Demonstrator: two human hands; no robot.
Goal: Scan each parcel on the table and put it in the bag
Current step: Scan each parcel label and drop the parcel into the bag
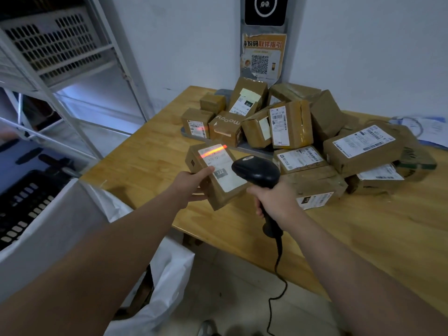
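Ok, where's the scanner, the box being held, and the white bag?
scanner [257, 169], head view, on its black top.
held box [226, 177], head view, on its white label.
white bag [169, 275], head view, on its side below the table edge.

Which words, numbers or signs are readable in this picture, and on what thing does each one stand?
"122": dark patch on the label of the held parcel, gripped by the left hand.
"moody", upside down: side of the box.
"010": dark patch on the label of the upright parcel behind it.
"身份码取件指引": heading of the torn poster.
Barcodes and small print on all the labels: too blurred to read.
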